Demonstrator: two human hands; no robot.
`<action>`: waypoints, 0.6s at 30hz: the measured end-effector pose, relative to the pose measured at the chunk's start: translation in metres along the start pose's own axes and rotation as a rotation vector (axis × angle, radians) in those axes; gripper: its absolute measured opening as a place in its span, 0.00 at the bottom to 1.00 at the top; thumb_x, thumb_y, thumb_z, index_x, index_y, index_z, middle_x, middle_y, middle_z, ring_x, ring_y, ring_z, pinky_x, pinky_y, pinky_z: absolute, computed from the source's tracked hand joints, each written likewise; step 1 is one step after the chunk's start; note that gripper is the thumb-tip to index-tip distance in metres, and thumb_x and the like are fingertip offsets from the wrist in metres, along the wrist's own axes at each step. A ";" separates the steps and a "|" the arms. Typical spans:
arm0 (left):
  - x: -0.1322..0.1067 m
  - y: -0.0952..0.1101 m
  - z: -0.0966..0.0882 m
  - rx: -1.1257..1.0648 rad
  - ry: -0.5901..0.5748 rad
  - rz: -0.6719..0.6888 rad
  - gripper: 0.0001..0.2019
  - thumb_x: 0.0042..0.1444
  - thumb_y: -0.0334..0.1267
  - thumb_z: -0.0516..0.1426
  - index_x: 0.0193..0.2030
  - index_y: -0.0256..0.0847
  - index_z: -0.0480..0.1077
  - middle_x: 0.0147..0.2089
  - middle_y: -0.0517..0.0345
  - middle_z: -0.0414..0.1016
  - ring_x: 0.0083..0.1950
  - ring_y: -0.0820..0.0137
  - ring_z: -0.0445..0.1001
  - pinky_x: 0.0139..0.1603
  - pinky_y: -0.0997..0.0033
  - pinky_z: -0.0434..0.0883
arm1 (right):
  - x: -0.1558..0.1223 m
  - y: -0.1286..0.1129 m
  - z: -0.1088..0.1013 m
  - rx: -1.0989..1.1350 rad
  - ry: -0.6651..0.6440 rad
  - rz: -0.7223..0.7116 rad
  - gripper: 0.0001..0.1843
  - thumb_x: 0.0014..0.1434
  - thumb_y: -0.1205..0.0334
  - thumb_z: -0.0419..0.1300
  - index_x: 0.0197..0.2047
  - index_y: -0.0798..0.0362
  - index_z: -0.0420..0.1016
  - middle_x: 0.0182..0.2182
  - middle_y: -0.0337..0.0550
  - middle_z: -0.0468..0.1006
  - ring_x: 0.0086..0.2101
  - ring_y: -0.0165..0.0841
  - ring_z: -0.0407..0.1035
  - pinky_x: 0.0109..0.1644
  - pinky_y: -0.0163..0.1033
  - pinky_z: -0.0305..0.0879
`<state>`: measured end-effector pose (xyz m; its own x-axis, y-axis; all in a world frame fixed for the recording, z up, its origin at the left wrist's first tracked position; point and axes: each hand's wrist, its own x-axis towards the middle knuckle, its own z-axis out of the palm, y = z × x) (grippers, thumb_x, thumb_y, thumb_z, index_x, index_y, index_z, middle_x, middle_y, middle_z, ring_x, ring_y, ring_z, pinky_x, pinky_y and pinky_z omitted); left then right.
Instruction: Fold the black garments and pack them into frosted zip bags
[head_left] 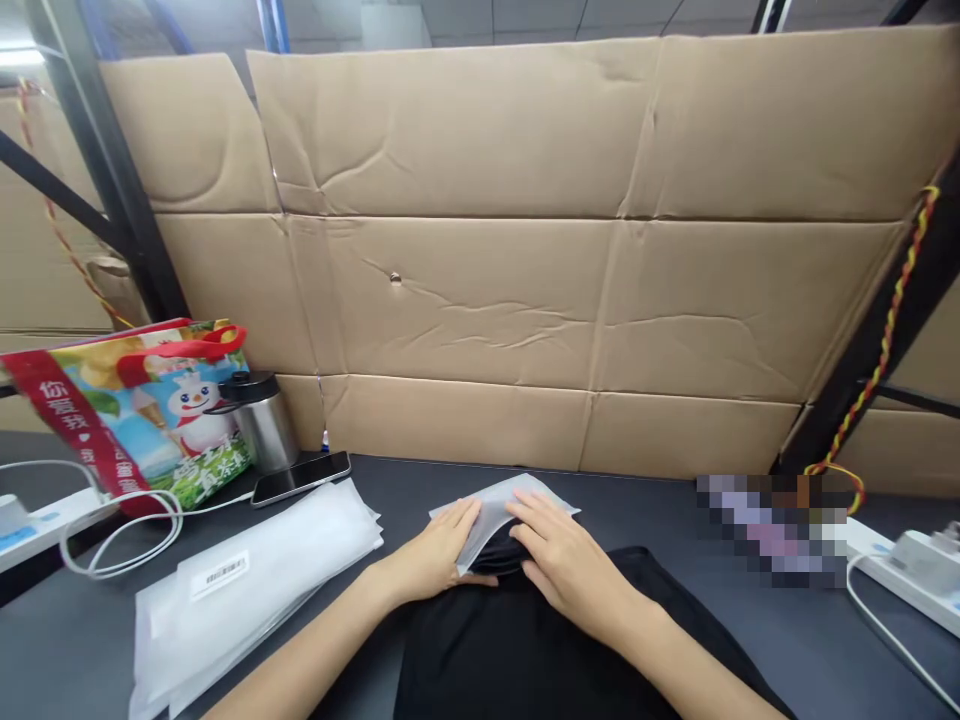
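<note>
One translucent bag (491,508) lay over folded black cloth (480,650) on the dark table (637,515). The left hand (431,550) grasped the bag's side; the right hand (562,555) touched its edge, grip unclear. White packets (255,590) lay farther left.

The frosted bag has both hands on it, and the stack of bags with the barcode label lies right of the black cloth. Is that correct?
Not quite: the head view shows the stack of bags with the barcode label lying left of the black cloth, not right. The left hand and right hand are indeed both on the frosted bag.
</note>
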<state>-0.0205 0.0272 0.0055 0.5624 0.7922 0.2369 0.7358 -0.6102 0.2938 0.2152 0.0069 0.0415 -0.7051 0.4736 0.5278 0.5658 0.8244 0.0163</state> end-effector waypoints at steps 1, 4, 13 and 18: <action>0.000 -0.001 0.001 0.028 -0.009 0.010 0.44 0.49 0.45 0.65 0.68 0.39 0.47 0.67 0.36 0.53 0.67 0.50 0.52 0.62 0.48 0.58 | -0.008 -0.006 -0.003 -0.014 -0.001 -0.004 0.20 0.52 0.74 0.57 0.49 0.54 0.70 0.57 0.51 0.68 0.61 0.43 0.54 0.63 0.52 0.56; -0.001 0.000 0.001 0.072 -0.036 0.008 0.42 0.46 0.32 0.65 0.67 0.34 0.51 0.67 0.34 0.53 0.67 0.46 0.51 0.63 0.48 0.58 | -0.032 -0.020 -0.011 -0.045 -0.021 0.045 0.22 0.51 0.68 0.61 0.50 0.56 0.70 0.52 0.55 0.73 0.55 0.48 0.64 0.59 0.50 0.62; 0.002 0.018 -0.023 0.148 0.078 0.181 0.42 0.41 0.13 0.43 0.65 0.46 0.57 0.66 0.60 0.60 0.67 0.65 0.55 0.66 0.56 0.54 | -0.057 -0.007 -0.021 0.212 -0.276 0.187 0.34 0.59 0.62 0.55 0.67 0.41 0.49 0.65 0.39 0.53 0.64 0.40 0.46 0.65 0.54 0.49; -0.017 0.011 -0.074 0.232 0.205 0.165 0.43 0.40 0.13 0.40 0.64 0.45 0.58 0.66 0.63 0.59 0.68 0.65 0.52 0.65 0.52 0.54 | -0.060 -0.006 -0.015 0.261 -0.300 0.229 0.35 0.57 0.68 0.55 0.66 0.39 0.51 0.65 0.37 0.53 0.64 0.39 0.43 0.66 0.56 0.45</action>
<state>-0.0499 0.0066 0.0732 0.6106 0.6504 0.4518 0.7207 -0.6928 0.0234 0.2599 -0.0310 0.0224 -0.6890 0.6896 0.2230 0.6218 0.7205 -0.3070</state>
